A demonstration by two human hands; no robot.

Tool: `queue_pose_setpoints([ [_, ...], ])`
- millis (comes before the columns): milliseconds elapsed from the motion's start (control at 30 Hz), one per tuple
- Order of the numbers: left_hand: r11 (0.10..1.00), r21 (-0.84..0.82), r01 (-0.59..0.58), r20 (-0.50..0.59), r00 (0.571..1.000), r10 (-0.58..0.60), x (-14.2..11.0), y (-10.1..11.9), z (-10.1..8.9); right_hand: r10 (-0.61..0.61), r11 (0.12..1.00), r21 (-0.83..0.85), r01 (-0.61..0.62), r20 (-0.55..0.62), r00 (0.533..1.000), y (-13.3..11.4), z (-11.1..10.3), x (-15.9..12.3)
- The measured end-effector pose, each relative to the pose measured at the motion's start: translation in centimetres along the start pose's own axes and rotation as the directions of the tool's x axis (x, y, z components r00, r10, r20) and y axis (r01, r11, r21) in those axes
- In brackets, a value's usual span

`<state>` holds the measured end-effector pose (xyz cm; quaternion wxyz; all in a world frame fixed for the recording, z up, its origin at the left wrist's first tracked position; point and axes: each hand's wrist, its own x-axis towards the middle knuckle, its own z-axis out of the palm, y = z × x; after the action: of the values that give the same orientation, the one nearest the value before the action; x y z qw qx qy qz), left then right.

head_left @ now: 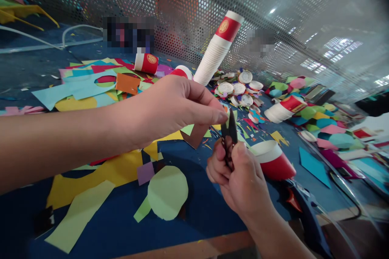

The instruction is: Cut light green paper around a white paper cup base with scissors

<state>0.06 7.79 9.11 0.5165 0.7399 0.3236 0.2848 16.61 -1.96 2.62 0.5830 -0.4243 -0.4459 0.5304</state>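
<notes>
My right hand (pixel 241 178) is closed around a small pair of dark scissors (pixel 231 127), blades pointing up. My left hand (pixel 188 103) pinches a small piece of pale green paper (pixel 227 118) between thumb and fingertips, right beside the blades. Below the hands, a pale green paper disc (pixel 168 192) lies on the blue tabletop, a green strip (pixel 142 209) sticking out at its lower left. A small purple square (pixel 145 173) lies by the disc. Just right of my right hand, a red and white paper cup (pixel 273 160) lies tilted on its side.
Coloured paper scraps (pixel 100 85) spread across the left. A tall stack of paper cups (pixel 219 46) leans near the perforated metal screen (pixel 182 16). Round cut pieces (pixel 238 89) are heaped behind my hands. A blue glue gun (pixel 310 218) lies at the lower right.
</notes>
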Motion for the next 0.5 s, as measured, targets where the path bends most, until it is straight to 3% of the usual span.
queue_pose_setpoints([
  [267, 0.999, 0.041, 0.028, 0.002, 1.0, -0.028, 0.09, 0.24, 0.2, 0.008, 1.0, 0.009, -0.008, 0.001, 1.0, -0.08, 0.1, 0.04],
  [500, 0.999, -0.047, 0.004, -0.017, 1.0, -0.004, -0.01, 0.18, 0.26, 0.002, 1.0, -0.007, -0.002, -0.002, 1.0, 0.03, 0.15, -0.04],
])
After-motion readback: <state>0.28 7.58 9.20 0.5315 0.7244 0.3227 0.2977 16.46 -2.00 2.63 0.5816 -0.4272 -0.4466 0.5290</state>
